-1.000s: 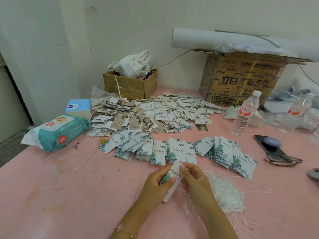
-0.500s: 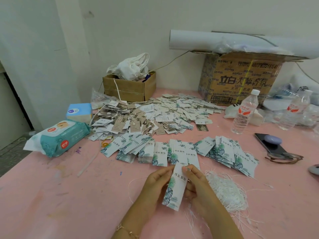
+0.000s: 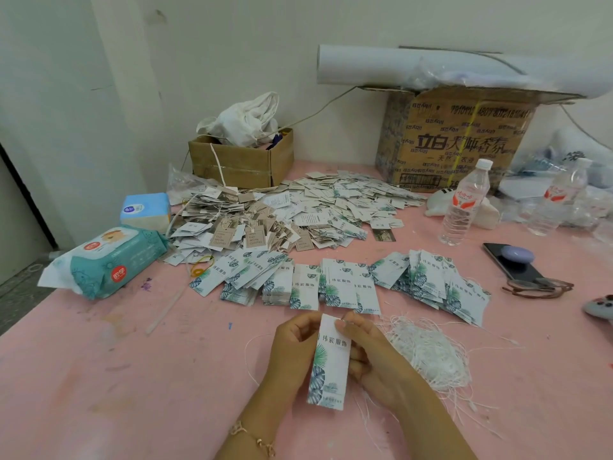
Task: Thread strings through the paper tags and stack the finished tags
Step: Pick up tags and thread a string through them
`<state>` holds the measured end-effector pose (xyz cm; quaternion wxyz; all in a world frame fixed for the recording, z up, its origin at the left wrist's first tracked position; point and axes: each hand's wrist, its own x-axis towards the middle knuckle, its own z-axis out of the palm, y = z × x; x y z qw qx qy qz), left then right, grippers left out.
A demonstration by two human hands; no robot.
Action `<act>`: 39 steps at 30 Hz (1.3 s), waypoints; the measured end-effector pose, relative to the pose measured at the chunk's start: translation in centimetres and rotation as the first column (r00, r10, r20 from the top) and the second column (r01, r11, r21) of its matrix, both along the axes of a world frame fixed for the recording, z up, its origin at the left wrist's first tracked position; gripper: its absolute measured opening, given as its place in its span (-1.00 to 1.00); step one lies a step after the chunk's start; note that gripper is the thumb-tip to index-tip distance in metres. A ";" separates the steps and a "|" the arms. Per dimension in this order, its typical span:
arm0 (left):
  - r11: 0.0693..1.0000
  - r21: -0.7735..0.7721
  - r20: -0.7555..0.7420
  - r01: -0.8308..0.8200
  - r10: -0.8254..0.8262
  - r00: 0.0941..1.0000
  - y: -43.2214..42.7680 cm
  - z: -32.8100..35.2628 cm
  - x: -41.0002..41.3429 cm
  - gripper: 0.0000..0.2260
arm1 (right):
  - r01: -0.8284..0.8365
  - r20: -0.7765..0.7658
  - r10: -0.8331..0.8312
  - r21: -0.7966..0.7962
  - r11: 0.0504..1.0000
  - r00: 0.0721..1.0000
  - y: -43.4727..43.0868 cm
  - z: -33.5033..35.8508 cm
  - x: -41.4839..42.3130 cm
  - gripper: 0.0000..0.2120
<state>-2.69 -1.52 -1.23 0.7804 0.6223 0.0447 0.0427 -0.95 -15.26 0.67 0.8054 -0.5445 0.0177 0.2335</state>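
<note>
Moved: the tag (image 3: 328, 363) went from slanted to upright between the hands at bottom centre of the frame, its printed face to the camera.
Left hand (image 3: 292, 353): fingers curled round the tag's left edge, with the tips hidden behind the paper.
Right hand (image 3: 371, 356): thumb and forefinger pinched the tag's top right corner, covering that spot.
Strand (image 3: 247, 350): a thin loop lay on the table (image 3: 99, 376) left of the hands; whether it passed through the tag could not be told.
Pile of strings (image 3: 431, 356): a white tangle lay at lower right, just beside the right hand.
Row of tags (image 3: 331, 283): overlapped across the middle of the frame.
Heap (image 3: 298, 210): lay behind the row, too jumbled to make out.
Forearms: cut off by the bottom edge.
</note>
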 end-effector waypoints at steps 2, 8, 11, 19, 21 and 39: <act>1.000 0.012 -0.009 -0.018 0.018 1.000 0.0 0.0 0.1 -0.79 | -0.007 0.026 0.008 -0.012 1.000 1.000 0.1 -0.1 0.0 -0.86; 0.932 -0.345 -0.049 -0.107 0.096 0.994 0.9 0.4 0.6 -0.96 | 0.146 0.044 -0.155 0.158 0.976 0.987 -0.7 0.3 0.8 -0.85; 0.826 -0.554 -0.057 -0.101 0.084 0.995 1.5 0.8 0.7 -0.79 | 0.225 -0.015 -0.230 0.270 0.936 0.973 -1.0 0.3 1.4 -0.96; 0.810 -0.526 -0.107 -0.261 0.241 0.964 1.6 0.1 1.1 -0.93 | 0.303 0.126 -0.334 0.212 0.929 0.934 -0.8 0.1 1.5 -0.85; 0.832 -0.475 -0.094 -0.286 0.275 0.957 1.7 -0.1 1.2 -0.88 | 0.324 0.137 -0.356 0.209 0.922 0.924 -0.7 0.2 1.6 -0.85; 0.978 0.015 0.068 -0.207 0.205 0.976 1.0 -0.1 0.6 -0.99 | 0.408 0.453 -0.296 -0.169 0.897 0.841 0.2 -0.3 0.5 -0.83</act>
